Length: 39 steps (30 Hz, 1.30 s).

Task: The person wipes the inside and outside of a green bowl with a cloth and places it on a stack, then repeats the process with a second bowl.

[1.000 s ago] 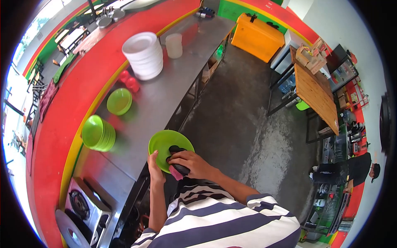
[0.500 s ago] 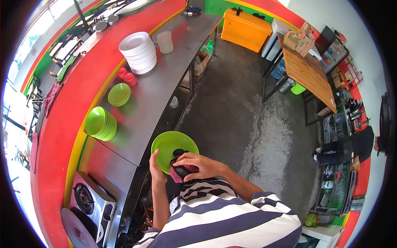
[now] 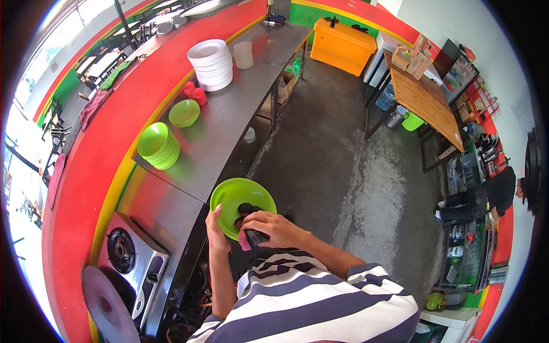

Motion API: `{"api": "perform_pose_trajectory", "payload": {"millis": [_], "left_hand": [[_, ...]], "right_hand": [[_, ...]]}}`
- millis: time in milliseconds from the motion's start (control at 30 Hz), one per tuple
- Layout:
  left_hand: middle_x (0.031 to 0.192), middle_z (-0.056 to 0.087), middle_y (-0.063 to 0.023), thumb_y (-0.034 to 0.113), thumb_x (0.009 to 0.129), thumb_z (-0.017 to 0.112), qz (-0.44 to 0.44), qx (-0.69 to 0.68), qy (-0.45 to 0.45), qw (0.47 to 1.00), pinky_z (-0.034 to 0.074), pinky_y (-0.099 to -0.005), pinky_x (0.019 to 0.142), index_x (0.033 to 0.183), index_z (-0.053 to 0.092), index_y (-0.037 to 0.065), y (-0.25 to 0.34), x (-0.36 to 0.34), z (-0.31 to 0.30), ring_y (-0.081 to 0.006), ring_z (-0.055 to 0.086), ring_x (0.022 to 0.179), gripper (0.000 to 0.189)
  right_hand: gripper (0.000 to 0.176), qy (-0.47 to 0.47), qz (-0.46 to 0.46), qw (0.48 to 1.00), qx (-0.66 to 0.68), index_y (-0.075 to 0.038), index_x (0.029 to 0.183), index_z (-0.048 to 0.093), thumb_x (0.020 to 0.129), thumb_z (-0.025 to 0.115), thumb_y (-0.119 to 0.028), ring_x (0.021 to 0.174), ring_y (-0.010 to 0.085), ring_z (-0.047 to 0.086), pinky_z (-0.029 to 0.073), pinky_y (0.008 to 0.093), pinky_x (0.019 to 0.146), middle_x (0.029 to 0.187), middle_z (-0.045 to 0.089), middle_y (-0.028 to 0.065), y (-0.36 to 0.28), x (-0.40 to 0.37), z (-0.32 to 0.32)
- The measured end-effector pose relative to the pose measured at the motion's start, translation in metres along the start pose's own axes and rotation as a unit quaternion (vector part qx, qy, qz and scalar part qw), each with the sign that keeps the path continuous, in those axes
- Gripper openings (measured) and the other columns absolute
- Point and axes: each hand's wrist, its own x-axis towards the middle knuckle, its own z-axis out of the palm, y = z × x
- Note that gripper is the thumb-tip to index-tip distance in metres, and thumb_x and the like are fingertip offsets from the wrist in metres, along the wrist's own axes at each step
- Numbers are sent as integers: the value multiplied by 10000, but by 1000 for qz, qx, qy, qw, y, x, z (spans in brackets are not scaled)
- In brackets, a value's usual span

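Note:
My left hand [image 3: 217, 231] grips a bright green bowl [image 3: 243, 191] by its left rim, with the thumb over the edge. The bowl is tilted toward me, just off the steel counter's front edge. My right hand [image 3: 274, 228] is closed on a black and pink cloth [image 3: 246, 240], pressed to the lower right of the bowl's inside. Part of the cloth is hidden under my fingers. On the counter [image 3: 209, 131] nearby stand a tall stack of green bowls [image 3: 158, 147] and a shorter stack of green bowls [image 3: 184, 114].
White plates [image 3: 210, 66], red containers [image 3: 197, 95] and pale cups [image 3: 243, 55] stand farther along the counter. A gas stove [image 3: 123, 251] is at lower left. An orange chest [image 3: 345, 48] and wooden table [image 3: 426, 103] are beyond. Another person [image 3: 497, 191] stands at right.
My right hand has shifted slightly on the bowl, and the cloth is turned differently in its fingers. The counter and its stacks appear farther right as the head view shifts.

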Motion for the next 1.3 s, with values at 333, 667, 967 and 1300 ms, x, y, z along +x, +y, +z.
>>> {"api": "perform_pose_trajectory", "payload": {"millis": [333, 667, 967, 1300], "left_hand": [[1175, 570, -79, 90, 876, 577, 32, 79, -45, 995, 478, -286, 879, 1435, 424, 51, -12, -72, 5, -153, 594, 989, 581], [1183, 638, -105, 214, 872, 541, 50, 52, -12, 997, 468, -332, 956, 1303, 560, 16, 7, -104, -53, -204, 608, 1085, 474], [1141, 655, -110, 239, 883, 523, 81, 30, -16, 996, 487, -324, 904, 1307, 564, -2, 4, -120, -47, -194, 621, 1012, 489], [1126, 670, -93, 268, 889, 556, 100, 66, -40, 992, 486, -301, 878, 1309, 583, -11, 9, -125, -65, -169, 617, 989, 505]], "right_hand": [[573, 64, 43, 996, -52, -99, 1168, 601, 655, 855, -60, 1161, 307, 622, 504, 434, 986, 1209, 647, 83, -59, -20, 37], [496, -19, -11, 996, -84, -127, 1141, 631, 694, 845, -114, 1207, 282, 596, 472, 459, 1041, 1265, 619, 52, -71, -29, 57], [526, -16, 23, 997, -73, -99, 1137, 621, 666, 854, -123, 1157, 290, 620, 524, 404, 966, 1175, 635, 66, -118, -18, 84], [592, -53, 53, 987, -141, -129, 1228, 583, 695, 840, -115, 1368, 380, 472, 363, 510, 1168, 1437, 480, 126, -113, -38, 52]]}}
